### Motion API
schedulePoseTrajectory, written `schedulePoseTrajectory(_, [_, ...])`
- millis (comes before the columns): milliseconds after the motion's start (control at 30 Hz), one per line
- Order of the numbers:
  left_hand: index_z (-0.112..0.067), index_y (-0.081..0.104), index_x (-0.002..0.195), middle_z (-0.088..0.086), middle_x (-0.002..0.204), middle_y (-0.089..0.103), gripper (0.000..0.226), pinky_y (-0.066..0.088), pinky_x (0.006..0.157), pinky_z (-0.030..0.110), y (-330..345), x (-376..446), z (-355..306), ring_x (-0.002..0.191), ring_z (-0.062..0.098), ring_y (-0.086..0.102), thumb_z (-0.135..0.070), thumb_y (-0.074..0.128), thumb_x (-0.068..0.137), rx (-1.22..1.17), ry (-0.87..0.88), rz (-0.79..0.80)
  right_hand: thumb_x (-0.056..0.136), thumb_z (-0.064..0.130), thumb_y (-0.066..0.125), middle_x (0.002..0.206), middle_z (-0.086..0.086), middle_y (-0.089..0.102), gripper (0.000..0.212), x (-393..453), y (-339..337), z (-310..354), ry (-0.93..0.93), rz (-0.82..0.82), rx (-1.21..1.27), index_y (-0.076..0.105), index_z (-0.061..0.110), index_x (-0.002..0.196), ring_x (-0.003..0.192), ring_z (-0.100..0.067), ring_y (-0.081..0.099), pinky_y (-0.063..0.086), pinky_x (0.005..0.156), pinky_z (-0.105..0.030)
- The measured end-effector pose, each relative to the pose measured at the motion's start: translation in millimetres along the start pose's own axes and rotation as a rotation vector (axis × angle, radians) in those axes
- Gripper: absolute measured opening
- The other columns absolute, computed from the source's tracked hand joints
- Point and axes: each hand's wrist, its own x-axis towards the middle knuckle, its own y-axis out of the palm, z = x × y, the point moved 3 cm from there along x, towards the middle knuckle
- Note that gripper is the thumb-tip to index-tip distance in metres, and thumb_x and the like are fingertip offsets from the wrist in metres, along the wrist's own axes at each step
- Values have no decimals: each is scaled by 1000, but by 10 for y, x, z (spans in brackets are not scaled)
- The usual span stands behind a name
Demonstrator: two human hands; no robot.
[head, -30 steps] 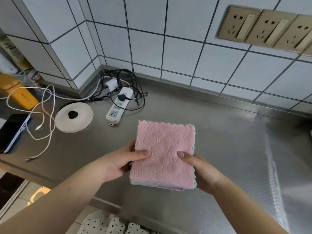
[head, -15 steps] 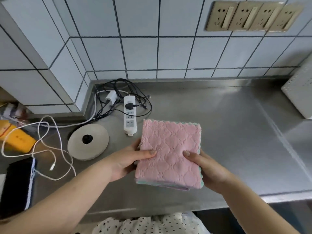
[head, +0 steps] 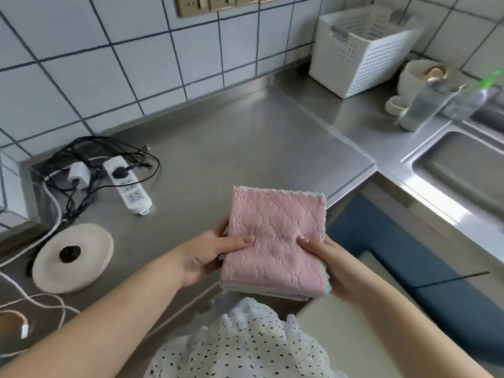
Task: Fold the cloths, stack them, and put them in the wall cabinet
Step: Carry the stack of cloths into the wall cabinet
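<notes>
A stack of folded cloths (head: 275, 238), pink on top with green edges showing below, is held in the air over the front edge of the steel counter (head: 245, 143). My left hand (head: 207, 255) grips the stack's left side, thumb on top and fingers underneath. My right hand (head: 330, 263) grips its right side the same way. No wall cabinet is in view.
A white power strip (head: 128, 184) with tangled black cables and a charger lies at the back left. A round white lid (head: 73, 257) sits near the left. A white perforated basket (head: 362, 47), cups, bottles and a sink (head: 463, 170) are on the right.
The view has swung to the right, bringing the basket and sink into sight. Both hands have carried the stack off the counter toward its front right corner, grip unchanged.
</notes>
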Motion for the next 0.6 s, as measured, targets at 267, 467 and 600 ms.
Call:
schedulePoseTrajectory(267, [-23,47,130,5,120,66,72,47,99,43,1219,216,310,112,24,62,-20,76,64,200,-77,314,70,28,74,124,-10,64,76,-1212,-693,-597,-221,-265,226,39,19,137,109,-27,65,57,83,-35])
schedulePoseTrajectory(467, [-32,41,133,1,125,63,92,44,102,44,2327,111,807,115,23,60,-36,88,55,348,-158,554,48,39,91,120,-9,66,101,-2330,-1122,-1195,-334,-434,317,41,22,133,107,-29,65,57,78,-35])
schedulePoseTrajectory(600, [-36,44,128,0,121,64,63,43,104,46,3061,-77,1249,114,22,61,-25,72,73,428,-209,690,43,42,91,119,-12,65,101,-3107,-1261,-1711,-346,-591,384,42,25,130,104,-30,67,58,75,-34])
